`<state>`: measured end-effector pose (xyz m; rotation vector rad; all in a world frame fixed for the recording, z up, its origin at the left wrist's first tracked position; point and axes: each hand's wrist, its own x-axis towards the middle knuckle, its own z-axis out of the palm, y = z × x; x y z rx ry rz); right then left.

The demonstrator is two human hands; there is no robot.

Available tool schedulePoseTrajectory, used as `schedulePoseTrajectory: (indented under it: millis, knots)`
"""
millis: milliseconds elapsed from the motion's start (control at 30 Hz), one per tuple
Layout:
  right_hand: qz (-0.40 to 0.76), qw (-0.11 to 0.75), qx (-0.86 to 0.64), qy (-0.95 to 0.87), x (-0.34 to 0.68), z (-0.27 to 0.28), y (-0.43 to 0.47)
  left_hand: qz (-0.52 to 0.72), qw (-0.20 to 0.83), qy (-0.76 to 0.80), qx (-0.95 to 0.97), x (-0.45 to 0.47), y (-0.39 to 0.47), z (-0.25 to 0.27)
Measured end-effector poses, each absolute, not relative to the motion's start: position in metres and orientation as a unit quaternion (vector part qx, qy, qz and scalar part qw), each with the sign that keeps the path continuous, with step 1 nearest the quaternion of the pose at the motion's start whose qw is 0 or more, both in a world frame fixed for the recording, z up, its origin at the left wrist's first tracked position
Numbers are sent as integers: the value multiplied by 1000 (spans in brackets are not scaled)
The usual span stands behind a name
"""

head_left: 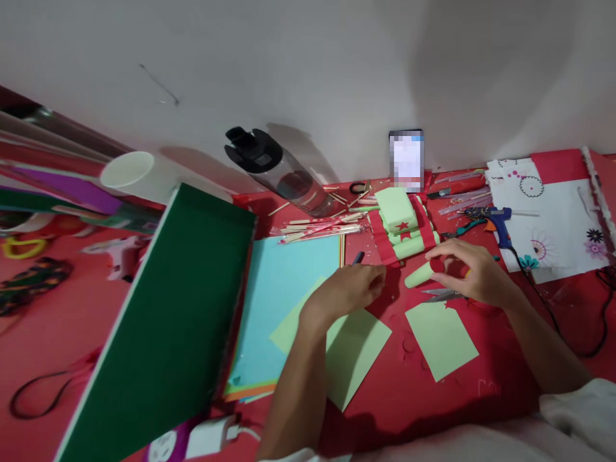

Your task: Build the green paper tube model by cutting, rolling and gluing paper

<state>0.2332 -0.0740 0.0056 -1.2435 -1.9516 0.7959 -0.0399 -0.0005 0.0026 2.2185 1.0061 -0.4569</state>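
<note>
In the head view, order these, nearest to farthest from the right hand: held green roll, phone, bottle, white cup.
1. Green roll: in the right hand.
2. Phone: by the wall.
3. Bottle: left of phone.
4. White cup: left of bottle.

Tally. Hands: 2 (left hand (347, 290), right hand (475, 269)). Loose pale-green sheets (443, 340): at least 2, forearm (299, 385) covering part. Hand-held paper roll (418, 275), bottle (301, 184), phone (407, 160), white cup (149, 178), green board (178, 308), blue glue gun (502, 219): 1 each.
</note>
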Motion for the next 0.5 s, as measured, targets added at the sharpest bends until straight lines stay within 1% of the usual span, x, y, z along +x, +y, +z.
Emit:
schedulePoseTrajectory:
  millis: [100, 200, 300, 433, 500]
  knots:
    - [315, 341, -496, -734, 233, 11, -74, -228, 220, 444, 838, -22, -14, 5]
    - [329, 327, -500, -731, 230, 13, -74, -248, 175, 455, 837, -6, -27, 4]
    - [330, 312, -505, -734, 229, 13, -73, -243, 180, 445, 843, -1, -33, -4]
    - [321, 314, -502, -740, 231, 12, -74, -198, 204, 426, 859, -15, -32, -13]
    - [314, 319, -492, -747, 231, 12, -75, -220, 233, 422, 848, -25, -28, -10]
